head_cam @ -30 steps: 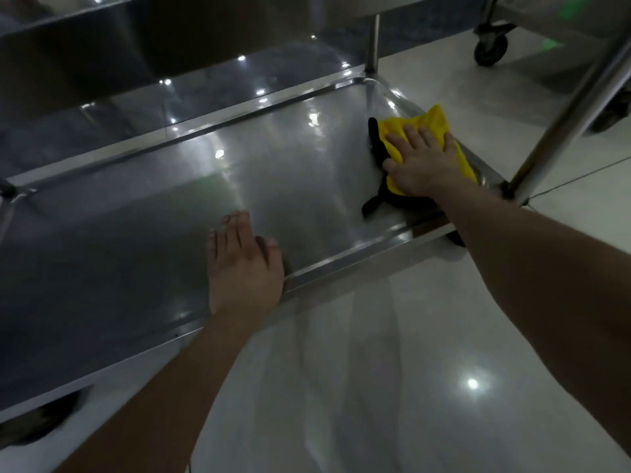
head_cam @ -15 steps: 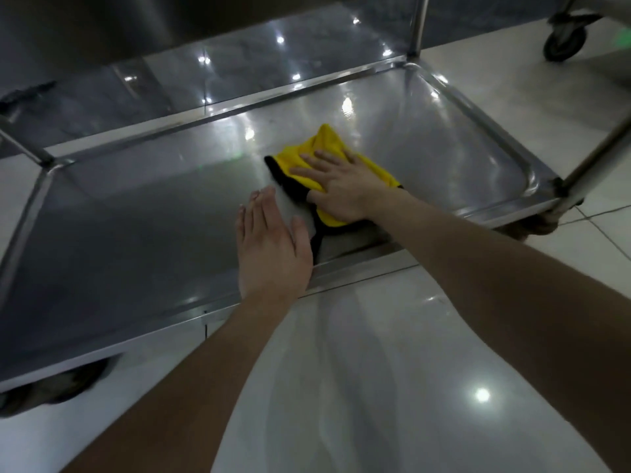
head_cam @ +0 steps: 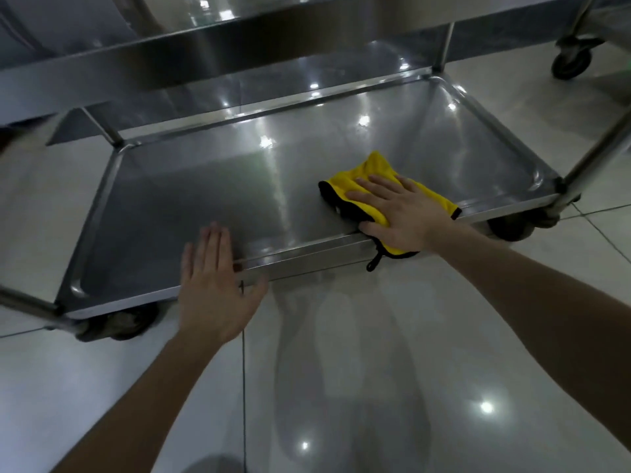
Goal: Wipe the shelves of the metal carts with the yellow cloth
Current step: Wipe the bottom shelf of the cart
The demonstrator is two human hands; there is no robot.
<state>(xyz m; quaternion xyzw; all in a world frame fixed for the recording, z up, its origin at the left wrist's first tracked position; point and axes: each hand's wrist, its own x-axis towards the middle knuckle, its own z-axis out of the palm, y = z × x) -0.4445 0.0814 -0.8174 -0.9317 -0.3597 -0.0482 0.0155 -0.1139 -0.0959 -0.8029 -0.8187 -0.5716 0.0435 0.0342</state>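
My right grip (head_cam: 406,213) presses flat-fingered on the black-edged yellow cloth (head_cam: 372,169) at the near edge of the steel cart's bottom shelf (head_cam: 205,206), whose length runs left toward my left grip (head_cam: 215,288), spread flat over that edge.

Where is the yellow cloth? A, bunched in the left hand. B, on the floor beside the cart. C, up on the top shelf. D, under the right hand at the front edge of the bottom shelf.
D: the right hand presses the yellow cloth flat on the bottom shelf, one corner draping over the front rim, while the left hand holds nothing.
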